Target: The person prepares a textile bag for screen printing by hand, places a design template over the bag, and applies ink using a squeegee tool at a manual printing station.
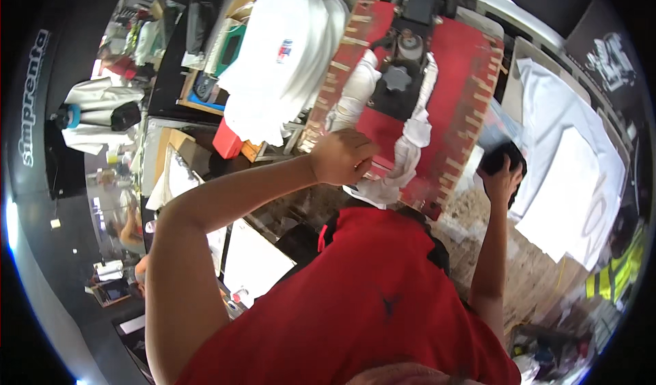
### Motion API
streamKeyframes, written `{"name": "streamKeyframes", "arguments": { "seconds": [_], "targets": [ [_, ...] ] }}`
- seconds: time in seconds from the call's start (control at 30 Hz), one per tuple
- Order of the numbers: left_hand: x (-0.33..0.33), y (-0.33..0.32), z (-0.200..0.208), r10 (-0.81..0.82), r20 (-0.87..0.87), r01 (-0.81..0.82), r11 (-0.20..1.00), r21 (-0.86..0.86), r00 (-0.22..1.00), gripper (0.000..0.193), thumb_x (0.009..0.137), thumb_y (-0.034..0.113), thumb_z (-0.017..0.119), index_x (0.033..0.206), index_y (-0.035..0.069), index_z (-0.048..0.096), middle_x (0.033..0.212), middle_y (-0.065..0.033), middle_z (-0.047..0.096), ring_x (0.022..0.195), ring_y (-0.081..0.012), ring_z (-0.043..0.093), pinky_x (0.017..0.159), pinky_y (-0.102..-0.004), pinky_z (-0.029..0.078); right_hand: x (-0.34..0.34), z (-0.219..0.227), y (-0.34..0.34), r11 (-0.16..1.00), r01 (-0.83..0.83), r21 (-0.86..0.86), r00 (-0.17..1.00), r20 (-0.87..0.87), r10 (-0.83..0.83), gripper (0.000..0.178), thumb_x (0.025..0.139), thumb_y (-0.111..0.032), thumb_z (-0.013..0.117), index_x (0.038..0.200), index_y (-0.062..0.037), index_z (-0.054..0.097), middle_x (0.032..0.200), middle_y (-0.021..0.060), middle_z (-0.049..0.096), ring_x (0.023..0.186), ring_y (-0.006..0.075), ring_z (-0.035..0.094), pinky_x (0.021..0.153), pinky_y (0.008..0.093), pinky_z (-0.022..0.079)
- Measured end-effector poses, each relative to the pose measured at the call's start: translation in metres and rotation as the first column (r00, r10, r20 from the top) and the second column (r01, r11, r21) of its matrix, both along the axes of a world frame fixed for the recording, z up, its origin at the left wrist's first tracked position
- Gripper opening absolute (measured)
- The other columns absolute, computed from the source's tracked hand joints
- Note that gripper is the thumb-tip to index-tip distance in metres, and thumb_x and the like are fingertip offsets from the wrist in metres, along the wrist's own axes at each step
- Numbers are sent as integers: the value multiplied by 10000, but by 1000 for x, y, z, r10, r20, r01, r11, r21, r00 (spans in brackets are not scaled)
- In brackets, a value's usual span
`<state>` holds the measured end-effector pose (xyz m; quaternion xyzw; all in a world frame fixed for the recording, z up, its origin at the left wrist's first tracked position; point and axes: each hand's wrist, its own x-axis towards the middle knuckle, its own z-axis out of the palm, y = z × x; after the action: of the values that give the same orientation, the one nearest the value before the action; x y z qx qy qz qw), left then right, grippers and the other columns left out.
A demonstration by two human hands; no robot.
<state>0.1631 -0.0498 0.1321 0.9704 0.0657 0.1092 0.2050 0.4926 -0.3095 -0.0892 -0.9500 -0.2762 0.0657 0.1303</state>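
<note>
A heat press with a broad red plate (459, 77) stands in front of me, and a black knob (397, 78) sits on its dark centre. Its U-shaped handle (408, 154) is wrapped in white cloth or tape. At the handle's near left corner my left hand (345, 156) is closed around the wrapping, its fingers curled. Off to the right, my right hand (504, 176) grips a rounded black object (514, 158) whose kind I cannot make out. That hand is beside a pale grey-white garment (547, 104) spread over a board.
Left of the press lies a thick stack of white shirts (287, 57). A red box (227, 139) sits below it. White sheets (256, 258) lie at lower left. A yellow high-visibility vest (618, 270) is at far right, above a cluttered bin (547, 351).
</note>
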Motion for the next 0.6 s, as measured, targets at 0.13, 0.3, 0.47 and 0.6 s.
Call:
{"name": "streamKeyframes", "arguments": {
  "seconds": [0.13, 0.3, 0.47, 0.6],
  "targets": [
    [-3, 0, -3, 22, 19, -23, 999, 39, 1000, 251, 687, 66, 703, 922, 106, 624, 786, -70, 625, 766, -285, 652, 702, -416, 533, 16, -33, -19, 965, -73, 252, 991, 124, 43, 509, 703, -148, 743, 1197, -81, 640, 1297, 300, 511, 1212, 484, 478, 1035, 543, 423],
    [-17, 0, 8, 99, 8, -99, 992, 80, 995, 243, 730, -10, 667, 961, 63, 655, 741, -103, 625, 692, -311, 638, 625, -422, 524, -2, 5, -7, 971, -2, 239, 1000, -17, 6, 382, 692, -85, 694, 1074, -82, 673, 1225, 236, 559, 1164, 452, 498, 993, 506, 455],
    [-7, 5, 7, 55, -20, -55, 998, 13, 998, 257, 734, -80, 646, 972, 17, 658, 758, -123, 643, 704, -312, 633, 658, -412, 511, -13, 20, -11, 994, -10, 107, 997, 78, 2, 338, 732, -139, 723, 1068, -131, 686, 1281, 207, 539, 1182, 439, 490, 987, 555, 421],
    [-3, -2, 11, 58, -28, -58, 998, 4, 998, 255, 735, -84, 641, 970, 15, 658, 757, -126, 642, 699, -315, 630, 652, -413, 510, 33, 26, 16, 948, 57, 313, 994, -109, -24, 392, 715, -209, 800, 1070, -89, 684, 1236, 192, 585, 1165, 427, 525, 904, 500, 494]
  ]
}}
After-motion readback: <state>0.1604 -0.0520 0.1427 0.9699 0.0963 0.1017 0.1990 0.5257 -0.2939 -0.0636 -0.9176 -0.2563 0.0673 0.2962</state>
